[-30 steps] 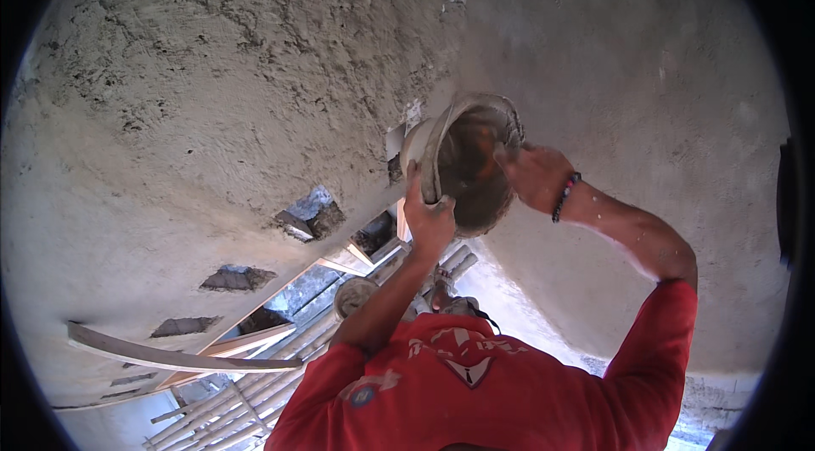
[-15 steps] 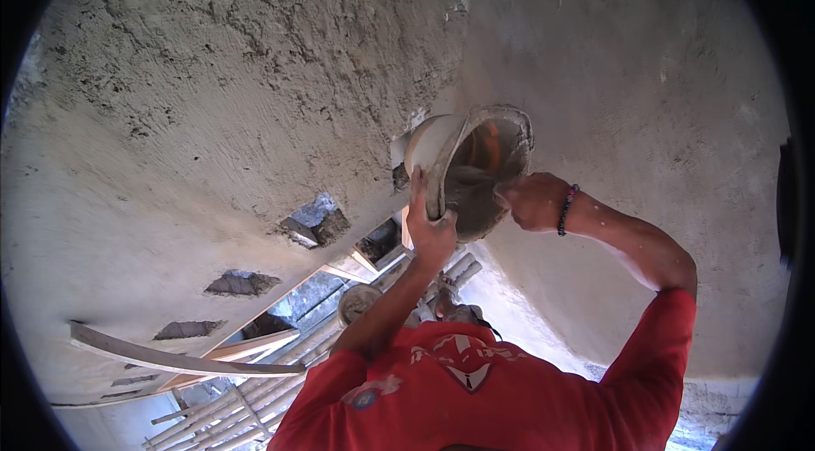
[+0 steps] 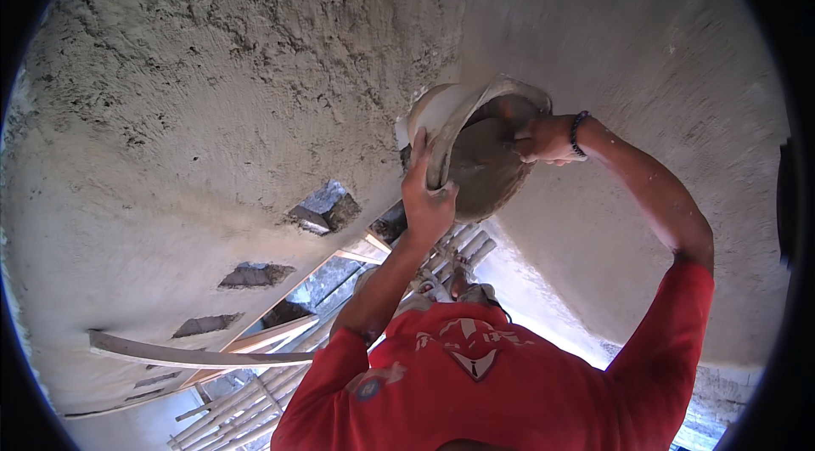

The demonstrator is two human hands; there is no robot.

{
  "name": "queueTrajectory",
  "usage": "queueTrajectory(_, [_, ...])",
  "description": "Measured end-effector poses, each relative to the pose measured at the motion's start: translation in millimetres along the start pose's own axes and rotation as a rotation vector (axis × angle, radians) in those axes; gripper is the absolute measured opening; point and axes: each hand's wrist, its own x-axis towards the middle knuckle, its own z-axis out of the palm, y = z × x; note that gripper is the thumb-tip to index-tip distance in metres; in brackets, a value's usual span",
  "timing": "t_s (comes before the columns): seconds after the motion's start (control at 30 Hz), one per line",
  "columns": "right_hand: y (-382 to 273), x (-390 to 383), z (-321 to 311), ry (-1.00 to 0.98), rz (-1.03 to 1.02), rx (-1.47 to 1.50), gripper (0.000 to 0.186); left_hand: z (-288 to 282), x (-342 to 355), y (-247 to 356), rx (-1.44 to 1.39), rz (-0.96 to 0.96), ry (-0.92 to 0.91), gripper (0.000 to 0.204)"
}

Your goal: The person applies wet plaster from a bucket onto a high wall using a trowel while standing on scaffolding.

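Note:
My left hand [image 3: 428, 196] is closed on the near left side of a mortar-crusted bowl [image 3: 443, 160], its fingers along the pale outer shell and its thumb at the rim. The bowl is rounded like a hard hat and tips its open side toward me. Wet grey mortar [image 3: 482, 164] lies inside, with a bit of orange showing deeper in. My right hand [image 3: 548, 141], with a dark beaded bracelet at the wrist, is curled at the bowl's right edge, next to the mortar. What its fingers grip is hidden.
Rough grey plaster [image 3: 255, 60] covers the left wall, and a smoother wall [image 3: 628, 52] meets it at a corner. Several holes [image 3: 255, 275] run along the plaster's lower edge. A curved wooden strip [image 3: 195, 357] juts across at lower left, above bamboo poles [image 3: 233, 413].
My right hand has moved up and right along the bowl's edge. The bowl has risen slightly, showing a broader, smoother face of mortar. My left hand keeps its hold.

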Motion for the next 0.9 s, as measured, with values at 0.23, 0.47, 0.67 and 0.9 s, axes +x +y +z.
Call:
queueTrajectory(0.23, [13,5,65,-0.067,-0.061,0.832,0.025,-7,4,8,-0.004,-0.025,-0.028,0.069])
queueTrajectory(0.47, [0,40,117,-0.168,-0.215,1.339,0.031,2,-8,-17,-0.037,-0.102,0.073,0.068])
queueTrajectory(0.67, [-27,52,143,-0.104,-0.258,1.555,0.034,17,-22,-49,-0.215,-0.375,0.197,0.069])
queueTrajectory(0.9, [-53,19,147,-0.009,-0.34,1.73,0.037,6,-19,-59,-0.482,-0.636,0.477,0.063])
